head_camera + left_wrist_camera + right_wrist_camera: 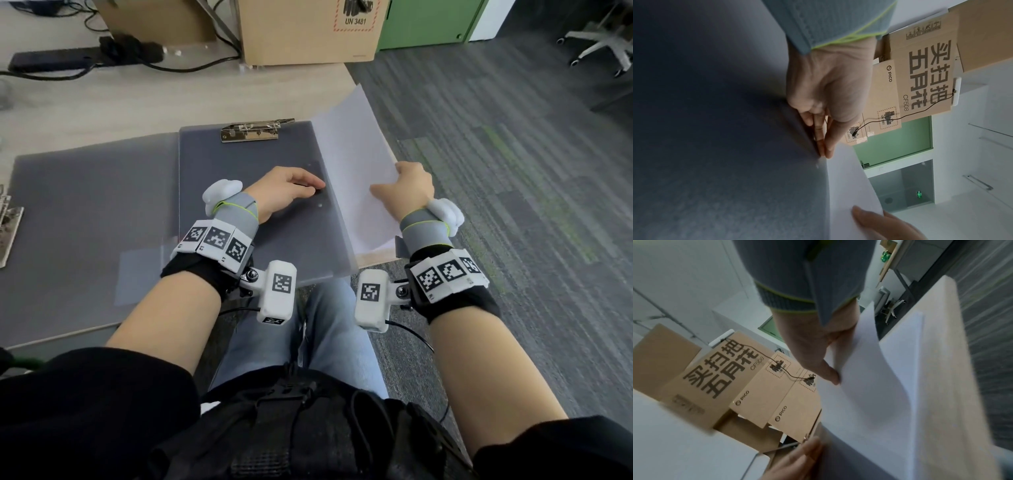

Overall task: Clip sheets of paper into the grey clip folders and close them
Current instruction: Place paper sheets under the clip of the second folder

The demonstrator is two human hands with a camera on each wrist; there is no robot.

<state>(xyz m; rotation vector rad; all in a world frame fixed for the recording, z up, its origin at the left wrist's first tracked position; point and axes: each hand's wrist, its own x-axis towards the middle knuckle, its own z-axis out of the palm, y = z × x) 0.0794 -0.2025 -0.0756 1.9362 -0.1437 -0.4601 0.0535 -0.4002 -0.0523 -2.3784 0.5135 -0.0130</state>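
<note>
A grey clip folder lies open on the table, its metal clip at the far end of the right panel and its cover spread flat to the left. My left hand rests on the right panel with straight fingers, beside the paper's edge. My right hand grips a few white sheets of paper at their right side, thumb on top. The sheets stand tilted, lifted off the folder's right edge and over the table's edge.
A second metal clip shows at the far left edge. Cardboard boxes and a black power strip with cables stand at the back. The table's right edge borders grey carpet; an office chair base stands far right.
</note>
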